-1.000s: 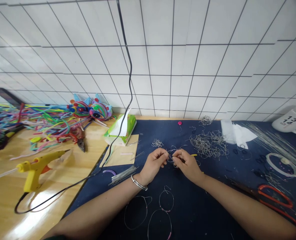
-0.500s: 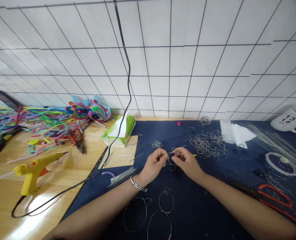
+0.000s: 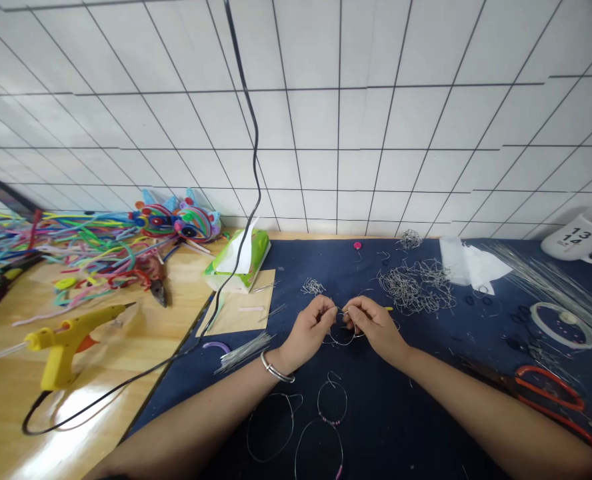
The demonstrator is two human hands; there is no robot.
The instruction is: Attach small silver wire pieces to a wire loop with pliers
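Between my two hands is a thin wire loop (image 3: 345, 343), its lower curve hanging just below the fingertips. My left hand (image 3: 313, 328) pinches the wire at the loop's left side, thumb against forefinger. On the other side my right hand (image 3: 372, 325) also pinches the wire, with its fingers curled; the exact grip point is partly hidden. Nearer to me on the dark blue cloth lie more wire rings: a small one with pink beads (image 3: 333, 423), a larger one with pink beads (image 3: 340, 471) and a plain one (image 3: 271, 460).
A tangled wire heap (image 3: 416, 287) lies beyond my right hand, with a small wire pile (image 3: 313, 287) beyond my left. Scissors (image 3: 551, 387) and a white ring dish (image 3: 536, 323) are at right. A glue gun (image 3: 71, 340), tissue pack (image 3: 256, 257) and black cable (image 3: 256, 133) are at left.
My fingertips have drawn slightly apart and turned a little. The wire loop now hangs lower and shows more plainly between them. The camera view has shifted slightly.
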